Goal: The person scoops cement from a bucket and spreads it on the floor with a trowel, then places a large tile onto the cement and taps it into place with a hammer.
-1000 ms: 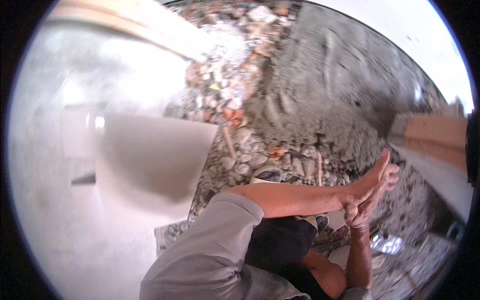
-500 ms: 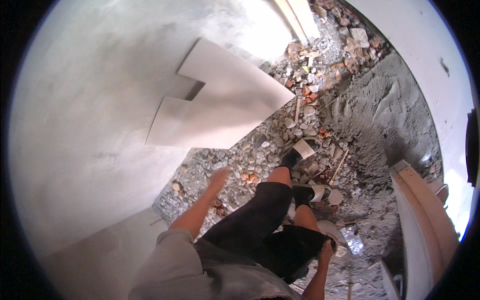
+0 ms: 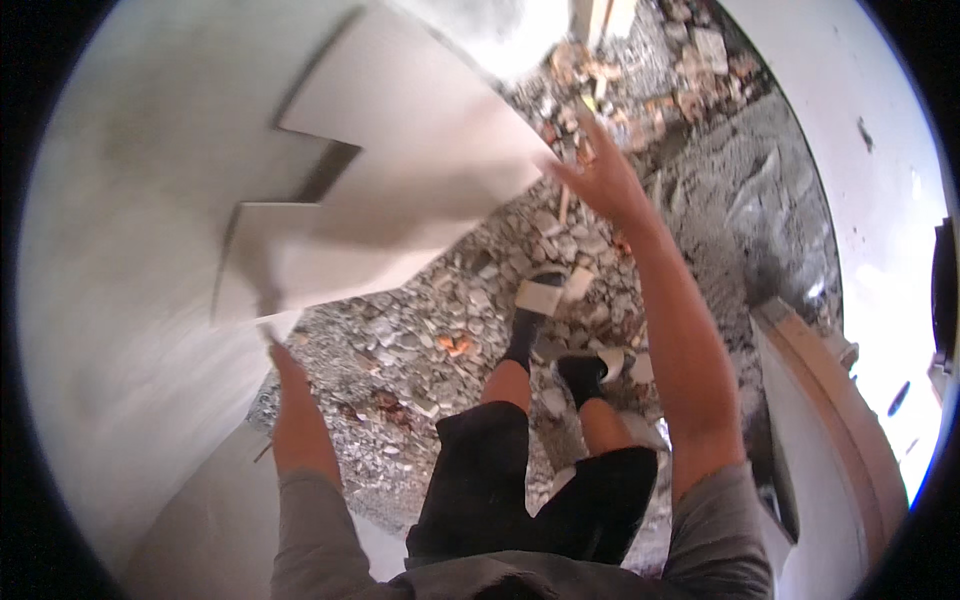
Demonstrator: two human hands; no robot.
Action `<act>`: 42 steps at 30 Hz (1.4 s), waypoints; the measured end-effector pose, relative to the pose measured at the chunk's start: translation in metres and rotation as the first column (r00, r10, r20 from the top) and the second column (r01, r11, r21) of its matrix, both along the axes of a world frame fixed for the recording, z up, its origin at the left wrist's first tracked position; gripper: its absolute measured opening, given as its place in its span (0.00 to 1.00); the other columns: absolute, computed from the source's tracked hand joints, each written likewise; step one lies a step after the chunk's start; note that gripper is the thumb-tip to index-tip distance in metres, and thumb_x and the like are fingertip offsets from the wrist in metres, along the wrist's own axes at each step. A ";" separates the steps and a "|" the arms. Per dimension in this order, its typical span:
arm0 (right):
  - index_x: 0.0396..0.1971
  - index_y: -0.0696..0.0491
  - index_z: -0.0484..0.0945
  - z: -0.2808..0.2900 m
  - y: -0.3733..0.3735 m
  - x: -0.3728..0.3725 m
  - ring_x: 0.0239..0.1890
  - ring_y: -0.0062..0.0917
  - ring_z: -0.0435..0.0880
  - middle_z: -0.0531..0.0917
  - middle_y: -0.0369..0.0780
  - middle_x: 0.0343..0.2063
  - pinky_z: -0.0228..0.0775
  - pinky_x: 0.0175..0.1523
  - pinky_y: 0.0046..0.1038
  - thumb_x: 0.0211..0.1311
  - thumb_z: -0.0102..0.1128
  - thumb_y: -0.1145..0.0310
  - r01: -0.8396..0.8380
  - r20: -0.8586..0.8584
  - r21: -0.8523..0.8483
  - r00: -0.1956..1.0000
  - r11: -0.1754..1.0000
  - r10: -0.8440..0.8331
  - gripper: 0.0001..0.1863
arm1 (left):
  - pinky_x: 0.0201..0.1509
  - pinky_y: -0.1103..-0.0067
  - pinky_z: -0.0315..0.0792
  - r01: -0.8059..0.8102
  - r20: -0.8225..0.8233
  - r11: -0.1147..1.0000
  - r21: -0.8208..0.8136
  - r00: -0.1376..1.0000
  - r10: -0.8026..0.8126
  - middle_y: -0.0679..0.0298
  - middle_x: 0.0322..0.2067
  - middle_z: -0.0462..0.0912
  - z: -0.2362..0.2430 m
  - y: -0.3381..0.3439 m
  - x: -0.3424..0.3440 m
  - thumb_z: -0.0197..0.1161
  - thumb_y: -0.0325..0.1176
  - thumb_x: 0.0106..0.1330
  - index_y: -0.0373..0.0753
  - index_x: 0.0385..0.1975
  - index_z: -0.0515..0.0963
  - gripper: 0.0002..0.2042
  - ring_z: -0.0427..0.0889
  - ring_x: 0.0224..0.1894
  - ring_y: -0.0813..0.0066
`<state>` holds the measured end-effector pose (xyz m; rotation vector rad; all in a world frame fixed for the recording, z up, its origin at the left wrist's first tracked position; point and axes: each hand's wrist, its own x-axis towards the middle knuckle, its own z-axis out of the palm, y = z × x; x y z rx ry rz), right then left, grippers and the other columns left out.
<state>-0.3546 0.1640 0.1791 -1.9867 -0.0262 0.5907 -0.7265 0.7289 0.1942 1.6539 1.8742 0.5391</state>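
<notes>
A large pale flat panel (image 3: pixel 400 180) with a squared notch in its upper left side leans against the wall at the left. My left hand (image 3: pixel 283 358) is at its lower left edge, fingers stretched out toward it and seen nearly edge-on; whether they touch is unclear. Beside the panel's right corner is my right hand (image 3: pixel 605 185). Its fingers are spread, one of them pointing up and away, and nothing is in it. The gap between this hand and the corner is too small to judge.
Broken stone and brick rubble (image 3: pixel 400 340) covers the floor around my feet. Rough grey mortar (image 3: pixel 750 200) lies to the right. A plastered wall (image 3: pixel 130 250) rises at the left, and a board-like edge (image 3: pixel 830 400) stands at the right. A pale post (image 3: pixel 605 18) is at the top.
My right hand has come up from beside my knee to the panel's right corner. The left hand has moved to the panel's lower left edge. My view has shifted, and the panel appears closer.
</notes>
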 end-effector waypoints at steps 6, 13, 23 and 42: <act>0.59 0.47 0.66 -0.013 0.097 0.081 0.49 0.33 0.76 0.77 0.47 0.50 0.69 0.53 0.31 0.54 0.63 0.43 -0.235 0.021 0.206 0.972 0.950 0.235 0.37 | 0.70 0.58 0.34 0.023 0.547 0.959 -0.284 0.825 0.143 0.61 0.68 0.52 -0.010 -0.010 0.078 0.27 0.83 0.47 0.47 0.69 0.46 0.54 0.47 0.71 0.67; 0.39 0.62 0.78 -0.027 0.096 0.043 0.41 0.41 0.83 0.82 0.51 0.35 0.74 0.48 0.38 0.36 0.62 0.25 -0.032 0.079 -0.003 0.996 0.999 0.032 0.49 | 0.72 0.66 0.41 0.995 0.954 0.086 -0.058 0.030 0.300 0.67 0.68 0.54 -0.040 0.017 0.035 0.41 0.84 0.41 0.43 0.67 0.53 0.58 0.54 0.68 0.67; 0.45 0.57 0.72 0.115 -0.079 -0.063 0.40 0.28 0.81 0.81 0.42 0.34 0.74 0.44 0.31 0.49 0.72 0.52 0.225 -0.174 0.075 0.962 0.971 -0.210 0.30 | 0.65 0.63 0.56 0.241 0.721 0.965 -0.104 0.686 -0.093 0.61 0.37 0.68 0.085 -0.108 0.052 0.50 0.54 0.63 0.38 0.41 0.66 0.22 0.69 0.48 0.66; 0.35 0.55 0.74 0.255 -0.237 -0.463 0.40 0.29 0.76 0.75 0.41 0.35 0.70 0.48 0.33 0.58 0.59 0.49 0.994 0.394 0.111 -0.028 0.018 -0.919 0.22 | 0.38 0.78 0.66 0.992 0.989 -0.120 0.045 -0.061 -0.135 0.66 0.26 0.67 0.157 -0.562 0.453 0.52 0.41 0.65 0.42 0.27 0.65 0.10 0.66 0.29 0.74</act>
